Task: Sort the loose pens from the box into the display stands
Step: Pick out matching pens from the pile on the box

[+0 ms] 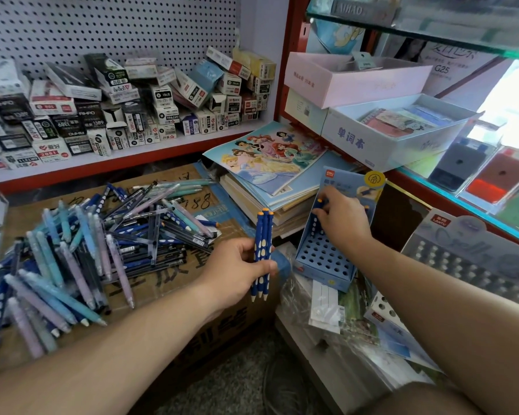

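My left hand (237, 269) grips three dark blue pens with white dots and orange caps (262, 250), held upright. My right hand (340, 220) pinches another blue pen (320, 202) at the back row of a blue display stand (321, 259) with a grid of holes and a tall printed backboard. A heap of loose pens (102, 250), blue, teal, lilac and dark, lies on a flattened cardboard box (177, 283) to the left.
A second grey display stand (468, 253) sits at the right. Stacked notebooks and a princess picture book (267, 154) lie behind the blue stand. Small stationery boxes (126, 106) fill the pegboard shelf. A glass counter (477, 175) runs along the right.
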A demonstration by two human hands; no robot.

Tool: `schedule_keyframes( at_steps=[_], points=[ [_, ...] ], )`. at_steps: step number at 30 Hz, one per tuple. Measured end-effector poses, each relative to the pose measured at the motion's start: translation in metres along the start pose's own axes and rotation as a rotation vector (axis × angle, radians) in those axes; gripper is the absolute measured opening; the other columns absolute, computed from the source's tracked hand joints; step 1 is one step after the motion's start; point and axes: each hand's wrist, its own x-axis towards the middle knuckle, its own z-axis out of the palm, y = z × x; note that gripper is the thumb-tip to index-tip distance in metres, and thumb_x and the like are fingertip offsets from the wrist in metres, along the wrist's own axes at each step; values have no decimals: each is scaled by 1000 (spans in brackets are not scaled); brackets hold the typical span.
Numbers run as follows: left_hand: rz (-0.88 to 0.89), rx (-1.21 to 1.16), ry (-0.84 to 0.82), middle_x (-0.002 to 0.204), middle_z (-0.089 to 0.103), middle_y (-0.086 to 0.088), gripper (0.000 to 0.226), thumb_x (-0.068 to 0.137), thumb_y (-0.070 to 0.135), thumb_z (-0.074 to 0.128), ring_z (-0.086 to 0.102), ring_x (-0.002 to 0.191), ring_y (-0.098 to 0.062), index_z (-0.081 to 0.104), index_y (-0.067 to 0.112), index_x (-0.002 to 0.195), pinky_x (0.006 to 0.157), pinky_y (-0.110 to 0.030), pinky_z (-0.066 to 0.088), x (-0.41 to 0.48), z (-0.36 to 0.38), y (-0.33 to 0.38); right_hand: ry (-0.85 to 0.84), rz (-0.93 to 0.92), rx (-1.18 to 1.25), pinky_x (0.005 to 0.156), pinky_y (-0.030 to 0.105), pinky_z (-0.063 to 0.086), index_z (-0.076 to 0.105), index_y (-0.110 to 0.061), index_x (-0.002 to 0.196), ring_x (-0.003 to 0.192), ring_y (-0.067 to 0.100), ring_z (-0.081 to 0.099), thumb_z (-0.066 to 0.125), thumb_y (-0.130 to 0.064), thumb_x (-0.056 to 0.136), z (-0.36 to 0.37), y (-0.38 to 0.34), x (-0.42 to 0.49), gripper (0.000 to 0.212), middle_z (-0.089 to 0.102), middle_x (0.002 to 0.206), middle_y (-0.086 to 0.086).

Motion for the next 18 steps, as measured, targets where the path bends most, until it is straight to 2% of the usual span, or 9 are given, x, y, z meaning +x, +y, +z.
schedule_keyframes(
  at_steps=[4,7,9,10,12,13,15,18],
  points=[
    [3,12,-2,89,79,-2,18,86,7,78,77,87,-20,73,20,99,89,-50,60,1,-1,-2,-38,36,-25,72,42,56,57,-18,116,92,31,66,67,-27,96,-2,-3,0,24,71,96,9],
    [5,2,12,88,78,-3,17,85,7,79,77,86,-22,73,19,97,90,-50,60,2,-2,-2,17,27,-116,70,44,57,53,-19,124,90,29,67,64,-33,97,-12,-13,-6,32,71,94,5],
    [6,-2,18,88,78,-4,17,84,8,80,77,86,-23,74,18,97,89,-50,60,2,-1,-1,15,29,59,67,39,57,55,-22,123,83,22,67,60,-32,97,-23,-26,-13,29,70,88,-1],
    [7,-5,16,88,78,-5,17,84,9,80,77,86,-23,74,18,97,89,-50,60,2,0,0,-50,50,257,65,36,56,59,-22,119,79,19,67,61,-31,97,-30,-34,-17,23,71,86,-2],
    [11,-12,14,90,78,-6,16,85,9,80,76,86,-24,74,17,98,89,-50,60,1,1,2,-312,103,644,63,29,55,67,-19,110,77,18,69,67,-28,97,-45,-53,-26,16,75,89,2],
    [12,-14,15,91,78,-7,16,85,9,80,76,87,-25,74,16,98,89,-50,60,0,2,2,-433,79,724,63,28,56,69,-16,108,78,19,71,70,-28,95,-49,-60,-30,17,77,91,4],
    [21,-15,14,91,77,-8,16,85,8,80,76,87,-26,74,17,97,89,-50,60,0,3,3,-516,-26,658,62,23,56,70,-13,106,77,19,74,75,-26,91,-51,-69,-37,20,77,88,5],
    [31,-10,8,92,77,-8,17,86,8,80,76,87,-26,74,19,98,88,-50,60,0,3,3,-453,-66,578,58,21,56,69,-10,99,75,20,75,75,-19,91,-47,-73,-41,13,77,82,8]
  ],
)
